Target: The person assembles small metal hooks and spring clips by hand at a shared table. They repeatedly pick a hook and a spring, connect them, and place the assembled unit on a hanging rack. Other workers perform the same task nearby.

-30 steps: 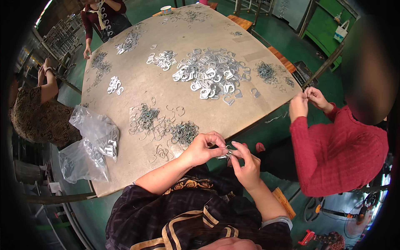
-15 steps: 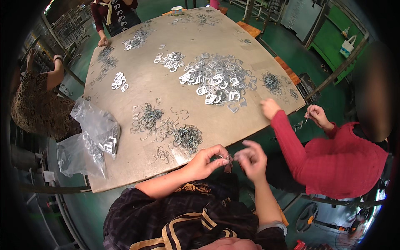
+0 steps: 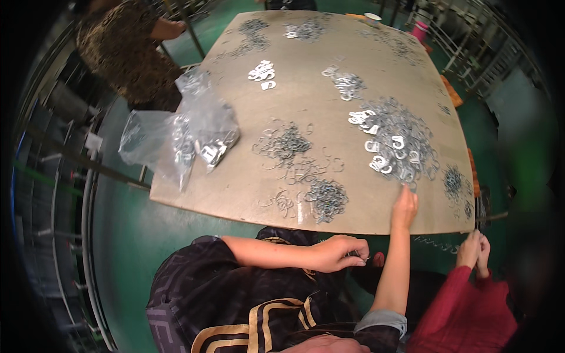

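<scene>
My left hand (image 3: 338, 253) is closed in front of my body, just off the table's near edge. Thumb and fingers pinch a small thin wire clip, mostly hidden by the fingers. My right hand (image 3: 405, 209) stretches over the table to the near edge of a large pile of flat silver hook-shaped metal pieces (image 3: 406, 132). Its fingertips are pressed together at one flat metal piece (image 3: 411, 187). Nearer to me, left of my right hand, lie heaps of bent wire clips (image 3: 327, 199), with another wire heap (image 3: 288, 143) behind.
A clear plastic bag (image 3: 209, 112) with metal pieces lies at the table's left edge. Smaller groups of flat pieces (image 3: 263, 73) lie farther back. At right, a co-worker in a red sleeve (image 3: 453, 312) holds both hands together by the table corner. Another person (image 3: 126, 53) stands at far left.
The view has swung, shifting the table rightward. My right hand has left my left hand's side and reached the pile of flat pieces. The red-sleeved co-worker's hands have come together off the table.
</scene>
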The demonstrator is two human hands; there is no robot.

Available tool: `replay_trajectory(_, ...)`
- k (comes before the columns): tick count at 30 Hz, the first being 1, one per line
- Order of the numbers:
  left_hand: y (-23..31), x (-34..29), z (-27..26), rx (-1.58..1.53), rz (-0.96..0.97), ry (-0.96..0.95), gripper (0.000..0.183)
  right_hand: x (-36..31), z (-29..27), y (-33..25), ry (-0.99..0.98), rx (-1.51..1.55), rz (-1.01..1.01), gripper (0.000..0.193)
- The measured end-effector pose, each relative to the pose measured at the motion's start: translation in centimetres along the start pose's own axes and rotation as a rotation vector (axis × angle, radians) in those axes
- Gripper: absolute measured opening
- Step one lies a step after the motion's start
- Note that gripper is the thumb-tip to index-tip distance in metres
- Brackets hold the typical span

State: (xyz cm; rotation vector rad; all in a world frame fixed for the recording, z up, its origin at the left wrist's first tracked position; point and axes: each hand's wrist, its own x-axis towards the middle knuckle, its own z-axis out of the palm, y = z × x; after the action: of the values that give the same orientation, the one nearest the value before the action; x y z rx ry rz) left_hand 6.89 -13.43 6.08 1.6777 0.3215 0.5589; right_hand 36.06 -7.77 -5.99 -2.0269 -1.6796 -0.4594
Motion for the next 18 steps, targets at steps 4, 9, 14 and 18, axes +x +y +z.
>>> replay_trajectory(4,-1.6,0.0,0.8,0.003,-0.032,0.061,0.014,0.6,-1.8,-1.2,0.102,0.137,0.073,0.034)
replay_trajectory(9,-1.5,-0.4,0.6,0.102,0.001,0.190,0.016,-2.2,-12.1,-8.4,-0.200,1.030,0.383,0.033)
replay_trajectory(14,-0.9,-0.8,1.0,0.212,0.062,0.200,0.016,-6.0,-19.7,-12.1,-0.295,0.911,0.263,0.029)
replay_trajectory(18,-1.4,-1.0,2.0,0.281,0.104,0.212,0.017,-8.2,-19.4,-12.6,-0.212,0.973,0.392,0.029)
